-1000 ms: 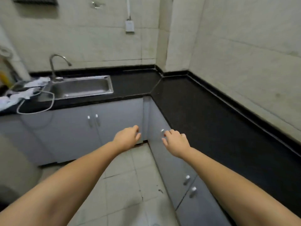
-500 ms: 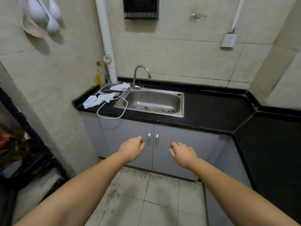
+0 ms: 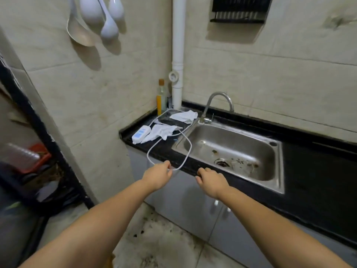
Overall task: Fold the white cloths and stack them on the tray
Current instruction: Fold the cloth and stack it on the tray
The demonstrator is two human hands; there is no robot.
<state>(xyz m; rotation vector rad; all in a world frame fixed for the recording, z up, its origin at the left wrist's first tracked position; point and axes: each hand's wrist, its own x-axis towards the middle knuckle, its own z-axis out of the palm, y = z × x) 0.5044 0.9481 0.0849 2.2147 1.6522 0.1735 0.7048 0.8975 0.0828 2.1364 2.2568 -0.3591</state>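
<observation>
Head view showed both bare forearms stretched out toward the black stone bench [image 3: 316, 167] that ran along the tiled wall. The left hand [image 3: 157, 176] hovered just before the bench's front edge, its fingers loosely curled; the hanging loop of a thin white cable [image 3: 188, 151] passed right at its fingertips, and I could not tell whether the grip pinched the cable or merely sat beside it. The right hand [image 3: 211, 180] was close by, palm down, its grip relaxed and empty, fingertips at the bench edge in front of the stainless steel sink [image 3: 278, 165].

Two crumpled white cloths lay at the far left end of the bench, well apart from both hands. The nearer white cloth [image 3: 163, 132] was spread loosely, touching a small white rectangular device with a blue label [image 3: 141, 134] on its left. The farther white cloth [image 3: 184, 116] lay on a thin, clear-looking tray [image 3: 166, 118] just left of the curved chrome tap [image 3: 218, 102]. Neither cloth was folded. A yellow-labelled glass bottle with a cork-coloured cap [image 3: 161, 98] stood in the corner beside a white vertical drainpipe [image 3: 177, 55]. White ladles and a metal spoon [image 3: 94, 18] hung on the left wall. Grey cabinet doors [image 3: 185, 206] sat below the bench.
</observation>
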